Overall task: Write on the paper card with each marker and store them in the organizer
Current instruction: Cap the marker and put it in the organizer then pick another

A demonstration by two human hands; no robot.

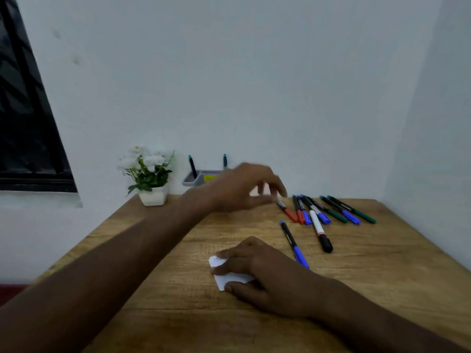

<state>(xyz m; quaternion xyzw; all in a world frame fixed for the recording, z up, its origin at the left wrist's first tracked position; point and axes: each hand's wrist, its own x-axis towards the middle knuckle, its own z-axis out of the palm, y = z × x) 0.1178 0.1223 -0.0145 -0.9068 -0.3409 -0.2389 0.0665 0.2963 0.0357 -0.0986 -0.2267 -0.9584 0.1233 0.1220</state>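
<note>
So the left hand is reaching across toward the far right, fingers loosely spread and holding nothing, fingertips hovering just beside the slim black marker with the red cap at the left end of the loose row of capped markers lying on the wooden table. It's blurry there, so I can't tell if it's actually touching that marker. The right hand is lying flat on the small white paper card near the middle of the table, fingers fairly straight, pressing it down rather than gripping. The grey plastic organizer is sitting at the far edge against the wall, partly hidden behind the left hand, with two black green-capped markers already standing in it. Biggest risk I'm seeing: those markers are packed touching each other, so a sloppy grab is probably nudging the neighbours and sending them rolling toward the right edge. Also the black-and-blue marker and the fat white marker with the black cap are lying just beside the right hand, easy to knock. The little white pot of white flowers left of the organizer could get clipped too
</note>
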